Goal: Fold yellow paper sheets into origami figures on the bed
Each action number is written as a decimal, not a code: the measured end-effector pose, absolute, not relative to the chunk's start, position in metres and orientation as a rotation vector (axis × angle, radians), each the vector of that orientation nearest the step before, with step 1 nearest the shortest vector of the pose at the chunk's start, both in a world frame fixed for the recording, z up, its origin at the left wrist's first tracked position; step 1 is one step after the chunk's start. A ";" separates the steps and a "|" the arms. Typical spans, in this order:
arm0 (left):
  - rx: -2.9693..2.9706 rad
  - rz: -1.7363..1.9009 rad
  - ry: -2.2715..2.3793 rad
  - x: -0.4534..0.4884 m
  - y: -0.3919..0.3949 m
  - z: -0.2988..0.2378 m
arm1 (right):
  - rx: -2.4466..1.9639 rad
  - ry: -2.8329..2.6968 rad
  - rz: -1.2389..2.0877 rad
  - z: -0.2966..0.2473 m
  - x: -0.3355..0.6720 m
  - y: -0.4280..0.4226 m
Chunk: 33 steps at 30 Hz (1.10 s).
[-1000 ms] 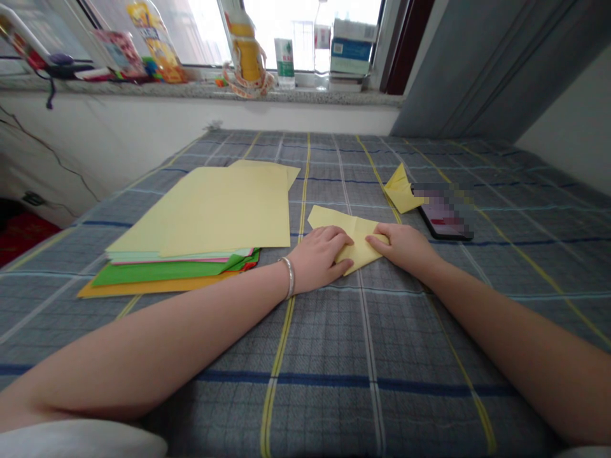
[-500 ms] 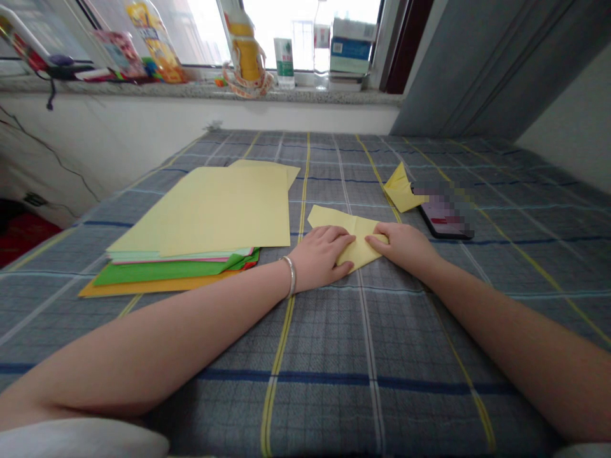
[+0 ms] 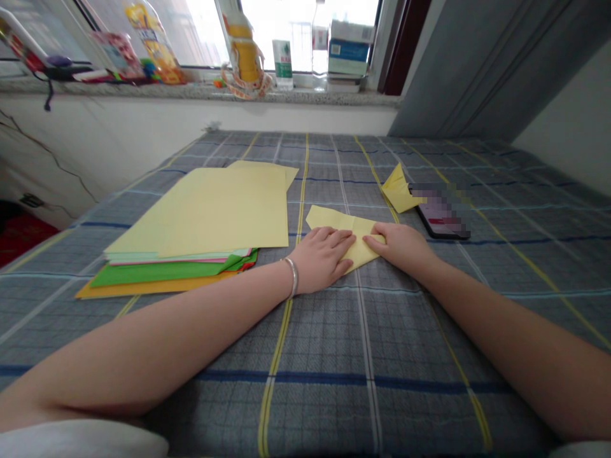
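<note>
A folded sheet of pale yellow paper (image 3: 359, 256) lies on the checked cloth in front of me, partly hidden by both hands. Flat across its left part rests my left hand (image 3: 323, 257), fingers stretched out and thumb apart, with a silver bangle at the wrist. At the paper's right end my right hand (image 3: 401, 245) pinches the edge between thumb and curled fingers. A second folded yellow paper piece (image 3: 400, 191) sits beyond my right hand, one point sticking up, its corner overlapping a phone (image 3: 443, 219).
Left of my hands is a stack of coloured paper (image 3: 229, 213), yellow on top, green and orange below. The checked cloth (image 3: 324, 356) covers the surface. Bottles, a tube (image 3: 282, 63) and boxes (image 3: 350, 51) line the windowsill. A grey curtain (image 3: 458, 70) hangs at right.
Almost nothing differs. Both hands keep their places on the folded yellow paper, and the whole view has shifted very slightly.
</note>
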<state>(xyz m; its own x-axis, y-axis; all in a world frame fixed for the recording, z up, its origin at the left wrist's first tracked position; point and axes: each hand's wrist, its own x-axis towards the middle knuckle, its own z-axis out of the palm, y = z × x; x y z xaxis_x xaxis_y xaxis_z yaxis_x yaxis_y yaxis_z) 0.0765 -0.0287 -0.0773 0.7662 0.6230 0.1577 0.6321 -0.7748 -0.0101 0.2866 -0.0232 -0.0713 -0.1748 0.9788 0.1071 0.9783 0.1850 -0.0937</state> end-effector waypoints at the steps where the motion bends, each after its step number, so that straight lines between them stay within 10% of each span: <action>1: -2.892 -0.219 -1.037 0.077 -0.028 -0.077 | -1.917 -2.302 0.008 -0.072 0.287 -0.023; 12: -2.869 -0.212 -1.043 0.079 -0.026 -0.078 | -0.784 -2.642 -0.065 -0.070 0.299 -0.039; 33: -2.998 -0.049 -1.122 0.077 -0.021 -0.072 | -0.991 -2.847 -0.133 -0.047 0.295 -0.067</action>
